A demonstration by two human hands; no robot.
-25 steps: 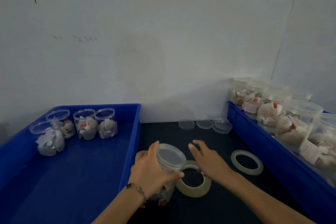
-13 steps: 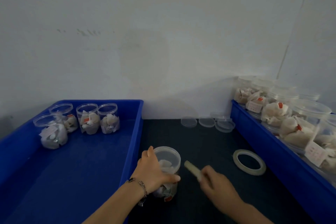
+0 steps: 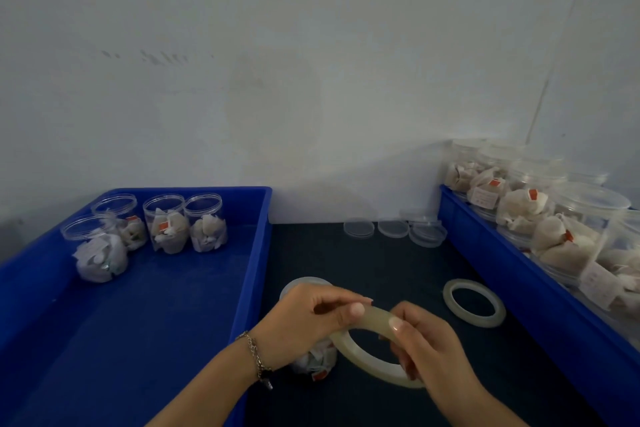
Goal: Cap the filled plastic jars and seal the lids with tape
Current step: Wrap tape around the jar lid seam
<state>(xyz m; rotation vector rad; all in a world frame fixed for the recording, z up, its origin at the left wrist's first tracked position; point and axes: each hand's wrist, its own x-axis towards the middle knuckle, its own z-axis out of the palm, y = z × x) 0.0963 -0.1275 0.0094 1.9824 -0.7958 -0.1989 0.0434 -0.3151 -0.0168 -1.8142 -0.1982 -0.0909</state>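
While the left blue tray point(image 3: 41, 288) is sitting at the left edge, four clear plastic jars point(image 3: 166, 224) holding pale paper-wrapped packets are standing in its far corner, lids on as far as I can tell, the nearest one point(image 3: 98, 253) a bit forward of the other three. Moving right, a left forearm with a chain bracelet point(image 3: 258, 357) is reaching in from the bottom, and the left hand point(image 3: 304, 319) is lying over a capped, filled jar point(image 3: 313, 360) that is standing on the dark mat point(image 3: 381, 263) just beside the tray wall; its lid rim point(image 3: 294, 284) is peeking out behind the knuckles. The left thumb and fingertips are pinching the top of a tape roll point(image 3: 367, 362), which is being held upright and touching the jar's right side. The right hand point(image 3: 429, 347) is gripping the same roll, thumb pressing on the outer band near the left thumb, fingers curling through the hole. Whether a tape end is peeled up, cannot tell. Farther back, three loose clear lids point(image 3: 393, 229) are lying flat by the wall. A second tape roll point(image 3: 474, 303) is lying flat on the mat, apart from the hands. At far right, the right blue tray point(image 3: 502, 263) is holding many crowded filled jars point(image 3: 540, 218).
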